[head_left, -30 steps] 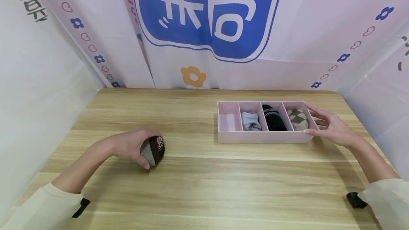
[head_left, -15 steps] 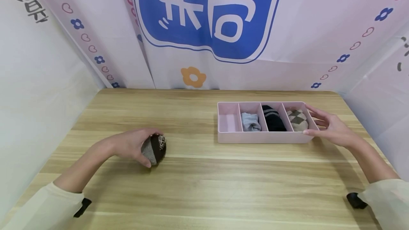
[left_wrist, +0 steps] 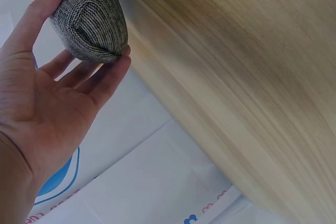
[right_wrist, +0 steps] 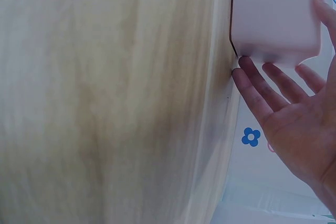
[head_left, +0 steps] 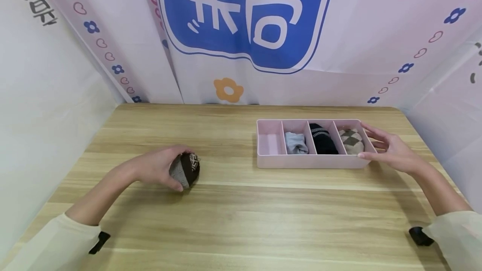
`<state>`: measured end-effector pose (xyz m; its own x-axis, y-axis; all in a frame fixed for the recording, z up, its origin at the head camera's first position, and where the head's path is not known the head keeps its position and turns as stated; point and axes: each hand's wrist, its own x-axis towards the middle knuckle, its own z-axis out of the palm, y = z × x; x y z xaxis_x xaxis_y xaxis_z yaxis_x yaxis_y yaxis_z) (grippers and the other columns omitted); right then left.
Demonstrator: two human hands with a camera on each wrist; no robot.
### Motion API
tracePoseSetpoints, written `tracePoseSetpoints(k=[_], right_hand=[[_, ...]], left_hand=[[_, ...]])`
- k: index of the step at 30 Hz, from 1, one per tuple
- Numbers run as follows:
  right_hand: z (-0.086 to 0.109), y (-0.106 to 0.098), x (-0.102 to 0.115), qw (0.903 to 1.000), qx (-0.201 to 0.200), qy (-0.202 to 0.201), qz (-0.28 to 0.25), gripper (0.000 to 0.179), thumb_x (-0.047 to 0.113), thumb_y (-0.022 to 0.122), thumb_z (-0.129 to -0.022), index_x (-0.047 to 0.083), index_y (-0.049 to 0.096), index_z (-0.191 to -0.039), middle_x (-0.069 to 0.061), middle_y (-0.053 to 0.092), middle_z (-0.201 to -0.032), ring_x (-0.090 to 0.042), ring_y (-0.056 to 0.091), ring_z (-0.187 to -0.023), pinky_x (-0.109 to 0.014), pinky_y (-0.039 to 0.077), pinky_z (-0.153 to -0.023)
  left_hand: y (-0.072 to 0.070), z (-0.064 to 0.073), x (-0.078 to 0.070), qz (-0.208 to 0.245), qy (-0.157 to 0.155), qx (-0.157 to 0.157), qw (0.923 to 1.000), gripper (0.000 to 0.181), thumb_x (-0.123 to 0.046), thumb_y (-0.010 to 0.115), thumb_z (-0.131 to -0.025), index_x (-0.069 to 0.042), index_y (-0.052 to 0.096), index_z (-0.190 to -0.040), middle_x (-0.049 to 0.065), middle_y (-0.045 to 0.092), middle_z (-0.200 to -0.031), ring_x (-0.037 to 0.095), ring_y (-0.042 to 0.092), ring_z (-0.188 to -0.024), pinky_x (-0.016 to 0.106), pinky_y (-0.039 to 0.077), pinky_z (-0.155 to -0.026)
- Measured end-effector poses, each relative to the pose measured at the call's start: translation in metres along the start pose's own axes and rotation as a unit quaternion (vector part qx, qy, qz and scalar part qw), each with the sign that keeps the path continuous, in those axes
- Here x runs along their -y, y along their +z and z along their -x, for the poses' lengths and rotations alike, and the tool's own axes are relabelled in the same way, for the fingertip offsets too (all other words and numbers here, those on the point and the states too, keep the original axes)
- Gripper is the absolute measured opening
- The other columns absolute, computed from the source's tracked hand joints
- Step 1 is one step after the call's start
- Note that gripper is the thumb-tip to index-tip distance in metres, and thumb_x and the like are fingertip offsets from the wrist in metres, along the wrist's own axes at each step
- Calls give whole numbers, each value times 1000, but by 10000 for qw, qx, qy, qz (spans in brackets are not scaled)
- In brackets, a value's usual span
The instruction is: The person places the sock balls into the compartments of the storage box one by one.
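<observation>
My left hand (head_left: 160, 167) holds a rolled-up sock (head_left: 185, 171), grey knit with a dark brown, white-patterned part, between thumb and fingers over the left of the table. In the left wrist view, the grey knit side of the sock (left_wrist: 94, 19) faces the camera, with fingertips around its edge. On the right, my right hand (head_left: 393, 152) holds the end of a pink divided box (head_left: 310, 162), its thumb at the front corner and its fingers along the end wall. In the right wrist view, the fingertips meet the end of the pink box (right_wrist: 275, 17).
The box's leftmost compartment (head_left: 269, 143) holds nothing. To its right sit a light grey-blue rolled sock (head_left: 296, 142), a black sock with pale stripes (head_left: 321, 140) and a beige-brown argyle sock (head_left: 351, 141). A printed cloth (head_left: 339, 83) hangs behind the wooden table (head_left: 263, 216).
My left hand has moved slightly right and toward the back of the table, carrying the rolled sock. The right hand and the box keep their place.
</observation>
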<state>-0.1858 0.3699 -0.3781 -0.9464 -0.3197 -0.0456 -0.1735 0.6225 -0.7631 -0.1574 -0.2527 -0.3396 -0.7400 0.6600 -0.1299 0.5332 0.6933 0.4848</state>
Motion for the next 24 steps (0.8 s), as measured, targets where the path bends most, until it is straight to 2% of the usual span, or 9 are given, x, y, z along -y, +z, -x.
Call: tracePoseSetpoints(k=[5,11,24], right_hand=[[0,0,-1,10000,-23,-38,8,93,11,77,-93,10,20,-166,-34,27,-162,-62,41,-134,-5,42,-85],[0,0,-2,10000,-9,-22,-1,94,11,77,-93,11,19,-166,-34,27,-162,-61,42,-134,-6,42,-85],[-2,0,-4,10000,-31,-50,11,93,11,77,-93,8,20,-166,-33,28,-162,-61,43,-133,-6,43,-85]], left_hand=[[0,-2,-1,4,-47,-90,9999,93,-27,96,-69,12,50,-140,25,60,-136,41,57,-123,57,48,-103],[-1,-7,-6,-63,-52,-231,9997,90,-25,95,-70,9,50,-141,23,60,-134,36,60,-118,52,52,-97],[-1,-22,-14,265,-20,-416,9988,93,-24,94,-73,10,47,-145,24,58,-137,35,59,-119,51,52,-97]])
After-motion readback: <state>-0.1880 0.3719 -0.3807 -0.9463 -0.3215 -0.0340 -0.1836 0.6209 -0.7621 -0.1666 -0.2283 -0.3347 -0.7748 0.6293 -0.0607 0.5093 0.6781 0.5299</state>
